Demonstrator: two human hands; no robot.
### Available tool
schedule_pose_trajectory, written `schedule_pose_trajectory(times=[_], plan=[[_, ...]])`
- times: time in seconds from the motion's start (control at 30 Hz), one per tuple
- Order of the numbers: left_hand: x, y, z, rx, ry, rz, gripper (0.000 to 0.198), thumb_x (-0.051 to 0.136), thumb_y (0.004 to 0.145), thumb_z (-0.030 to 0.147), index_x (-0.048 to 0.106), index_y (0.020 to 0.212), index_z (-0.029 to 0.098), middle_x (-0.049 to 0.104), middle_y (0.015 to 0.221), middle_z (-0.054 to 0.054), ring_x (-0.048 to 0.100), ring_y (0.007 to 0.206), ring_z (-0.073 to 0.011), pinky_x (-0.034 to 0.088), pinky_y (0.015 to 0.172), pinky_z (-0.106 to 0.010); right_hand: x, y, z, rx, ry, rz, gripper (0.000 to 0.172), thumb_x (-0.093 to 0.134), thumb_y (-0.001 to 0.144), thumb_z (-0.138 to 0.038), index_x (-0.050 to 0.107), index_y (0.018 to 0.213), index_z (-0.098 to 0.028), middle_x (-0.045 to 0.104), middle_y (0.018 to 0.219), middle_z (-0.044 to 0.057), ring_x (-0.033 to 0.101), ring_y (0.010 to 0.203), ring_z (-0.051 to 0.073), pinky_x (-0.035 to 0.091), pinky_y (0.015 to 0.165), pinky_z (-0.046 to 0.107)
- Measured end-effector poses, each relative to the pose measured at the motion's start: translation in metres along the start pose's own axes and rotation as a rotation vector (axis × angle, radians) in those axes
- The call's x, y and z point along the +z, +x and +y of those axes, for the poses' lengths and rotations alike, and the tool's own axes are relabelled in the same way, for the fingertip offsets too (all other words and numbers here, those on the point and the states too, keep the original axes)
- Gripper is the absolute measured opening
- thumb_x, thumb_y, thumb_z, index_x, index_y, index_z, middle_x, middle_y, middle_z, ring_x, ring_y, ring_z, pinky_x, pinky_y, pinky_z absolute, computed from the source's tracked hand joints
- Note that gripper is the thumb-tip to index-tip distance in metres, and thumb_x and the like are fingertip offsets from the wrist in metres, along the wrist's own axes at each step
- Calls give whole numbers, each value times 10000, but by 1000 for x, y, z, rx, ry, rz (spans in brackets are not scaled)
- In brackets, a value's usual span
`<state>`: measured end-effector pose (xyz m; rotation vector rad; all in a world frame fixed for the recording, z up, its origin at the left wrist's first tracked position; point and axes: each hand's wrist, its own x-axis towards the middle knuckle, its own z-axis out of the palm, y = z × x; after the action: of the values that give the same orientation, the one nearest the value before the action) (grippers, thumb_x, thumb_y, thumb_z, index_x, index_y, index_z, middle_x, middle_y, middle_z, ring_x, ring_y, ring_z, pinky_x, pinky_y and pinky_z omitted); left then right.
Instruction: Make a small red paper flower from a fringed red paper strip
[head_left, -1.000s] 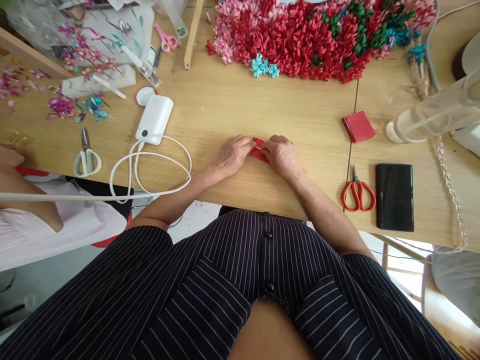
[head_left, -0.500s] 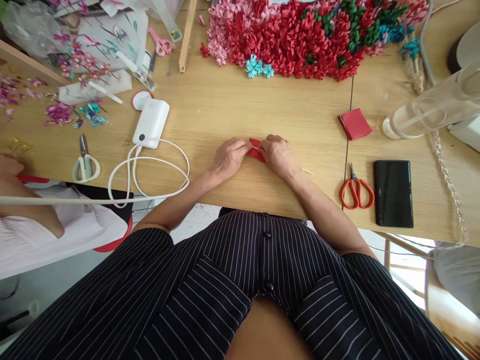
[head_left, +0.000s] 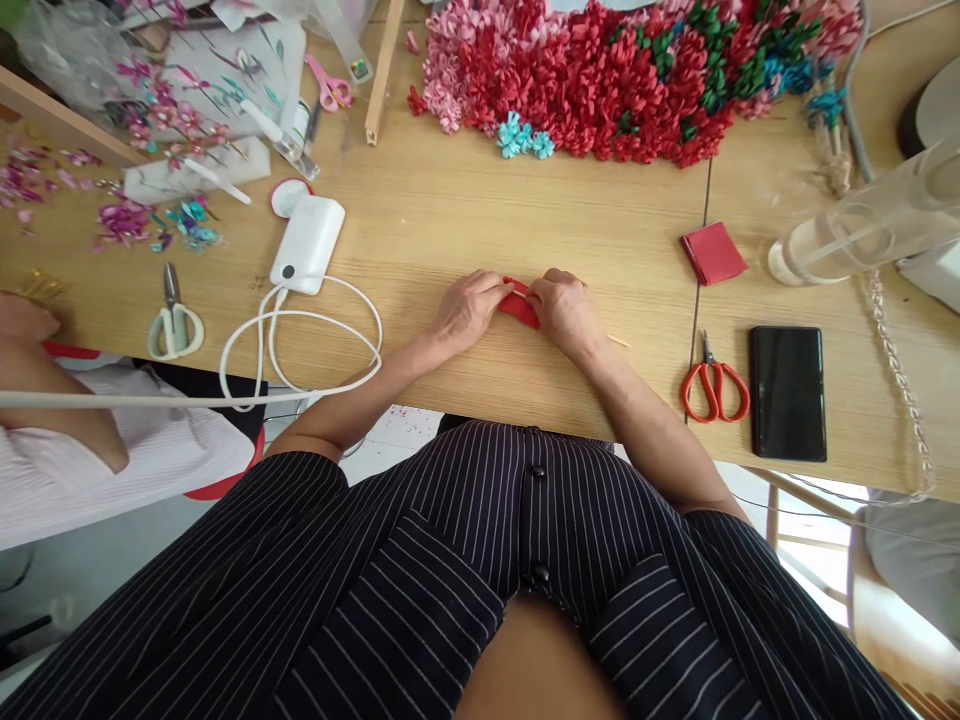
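A small red paper piece (head_left: 519, 303) lies on the wooden table (head_left: 465, 220) between my two hands. My left hand (head_left: 466, 308) pinches its left end with closed fingers. My right hand (head_left: 564, 308) grips its right side, fingers curled over it. A thin wooden stick (head_left: 619, 342) pokes out from under my right wrist. Most of the paper is hidden by my fingers.
Red scissors (head_left: 715, 384) and a black phone (head_left: 787, 392) lie to the right, with a stack of red paper (head_left: 713, 252) behind them. A heap of paper flowers (head_left: 630, 70) fills the back. A white charger (head_left: 307, 242) with cable and white scissors (head_left: 173, 322) lie left. Another person's arm (head_left: 45, 400) is at far left.
My hands stay together on the red paper, with only small finger shifts. The wooden stick now shows beside my right wrist. The view has shifted slightly.
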<state>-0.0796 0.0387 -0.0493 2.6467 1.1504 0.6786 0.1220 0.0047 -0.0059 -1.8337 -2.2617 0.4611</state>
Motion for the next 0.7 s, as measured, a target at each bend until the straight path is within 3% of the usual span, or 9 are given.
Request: schedule_pose_trajectory(times=[0.13,0.23,0.4,0.57,0.7], plan=[[-2,-5,-4,12,-68,100,445,389,1136,389,787,1179,194,779,1044,-68,692,981,-175,541,887,-321,-2,-1,-1,-10,-10,-31,347,441,1061,-162,781,1078,-94,745,1131,189,680,1035,276,484,854,359],[-2,-6,-2,43,-3,113,500,364,1138,431,805,1104,198,775,977,-62,689,932,-175,543,848,-314,-3,-2,-2,-14,-9,-34,341,450,1063,-174,783,1075,-101,747,1141,194,682,1055,289,497,873,373],[-2,-3,3,72,66,71,561,288,1146,440,792,1081,201,772,975,-59,689,911,-177,537,841,-318,-1,-1,1,-19,13,-7,314,471,1057,-162,781,1050,-118,750,1112,175,670,1022,263,494,871,360],[-2,2,5,86,70,-15,609,218,1148,431,763,1121,162,750,962,-93,681,925,-206,532,835,-342,2,1,8,-18,66,110,286,501,1061,-183,777,1008,-131,743,1057,135,648,967,227,484,848,336],[-3,6,8,71,65,-68,557,239,1146,399,741,1194,162,737,995,-104,676,962,-220,532,864,-356,1,2,12,10,103,145,257,527,1052,-178,778,1009,-144,740,1041,120,644,954,215,483,817,320]])
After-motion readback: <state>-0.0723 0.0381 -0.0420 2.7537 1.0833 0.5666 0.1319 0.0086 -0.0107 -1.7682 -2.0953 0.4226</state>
